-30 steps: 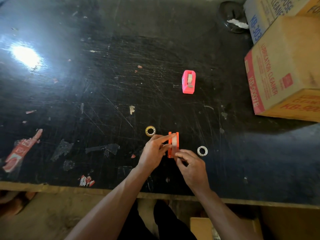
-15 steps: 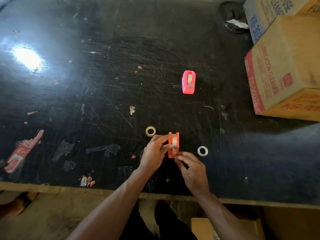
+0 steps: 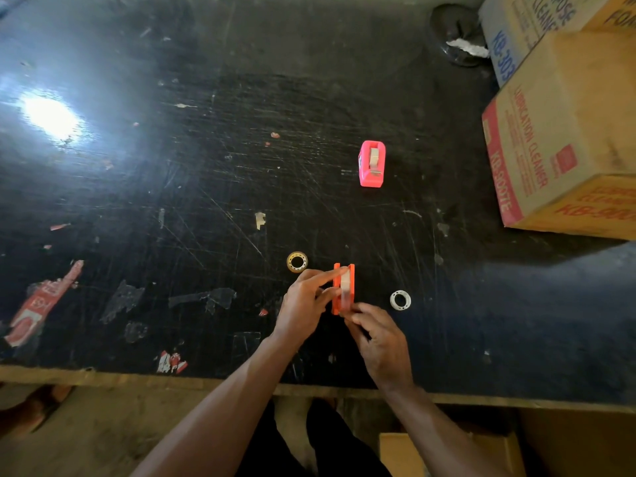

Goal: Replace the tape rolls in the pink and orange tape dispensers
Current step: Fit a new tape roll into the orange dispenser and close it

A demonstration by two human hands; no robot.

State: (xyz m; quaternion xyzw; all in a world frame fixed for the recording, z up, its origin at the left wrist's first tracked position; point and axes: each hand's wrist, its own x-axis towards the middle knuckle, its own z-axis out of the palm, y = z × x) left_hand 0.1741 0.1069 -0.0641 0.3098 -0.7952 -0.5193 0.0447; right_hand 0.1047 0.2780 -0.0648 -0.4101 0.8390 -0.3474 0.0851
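Orange tape dispenser (image 3: 344, 289), standing upright on the black table (image 3: 206, 166) a short way in from the table's near edge, with a pale tape roll seated between its two side walls. Left hand (image 3: 304, 306) grips the dispenser's left wall, its forefinger stretched along the top. Right hand (image 3: 380, 339) pinches at the dispenser's near end with thumb and fingertips; what lies between those fingertips is too small to tell. Just left of the dispenser and slightly farther from the person lies a yellowish tape roll (image 3: 297, 261), flat and untouched. Just right of the dispenser lies a white ring (image 3: 400, 300), also flat, apart from both hands. Beyond the dispenser, well apart and slightly to the right, a pink tape dispenser (image 3: 371, 163) stands alone with a tape roll showing in its slot. Open tabletop, scratched and spotted with label scraps, spreads far left of the dispenser and beyond it. Far right of the dispenser, cardboard boxes (image 3: 564, 132) close off the table's right side, and a dark round object (image 3: 454, 34) sits by the boxes at the far edge. The wooden near edge (image 3: 103, 378) runs under both forearms.
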